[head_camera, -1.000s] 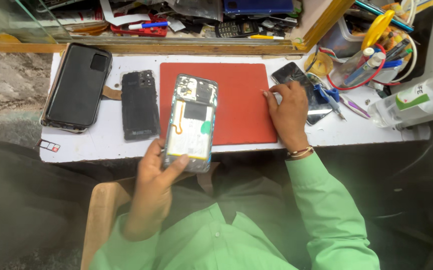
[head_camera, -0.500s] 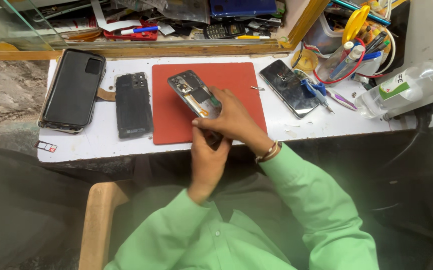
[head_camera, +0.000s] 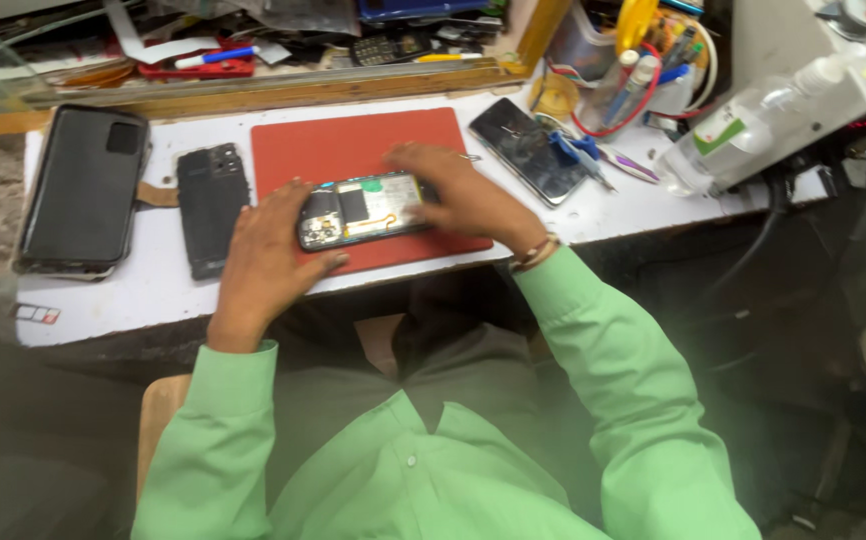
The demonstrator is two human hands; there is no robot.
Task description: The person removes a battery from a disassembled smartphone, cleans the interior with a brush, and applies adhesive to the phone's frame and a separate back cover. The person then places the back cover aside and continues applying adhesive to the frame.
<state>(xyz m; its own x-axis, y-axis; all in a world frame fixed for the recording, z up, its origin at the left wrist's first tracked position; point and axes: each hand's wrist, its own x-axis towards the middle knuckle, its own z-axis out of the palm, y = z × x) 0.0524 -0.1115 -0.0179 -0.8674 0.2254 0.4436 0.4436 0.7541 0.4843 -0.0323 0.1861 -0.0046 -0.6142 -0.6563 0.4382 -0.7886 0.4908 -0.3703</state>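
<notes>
An opened phone (head_camera: 361, 209) with its back cover off shows its circuit board and lies sideways on the red mat (head_camera: 353, 150). My left hand (head_camera: 265, 258) holds its left end, thumb under the near edge. My right hand (head_camera: 458, 197) grips its right end, fingers over the top. Both sleeves are green.
A black phone case (head_camera: 81, 187) and a black back cover (head_camera: 211, 206) lie left of the mat on the white bench (head_camera: 103, 300). Another dark phone (head_camera: 530, 147) with blue tweezers (head_camera: 578, 152) lies to the right. A clear bottle (head_camera: 753, 125), tool cups and clutter sit behind.
The open phone was upright in my left hand alone, then brought over the mat. Now it is turned sideways and both hands hold it. My right hand left the dark phone.
</notes>
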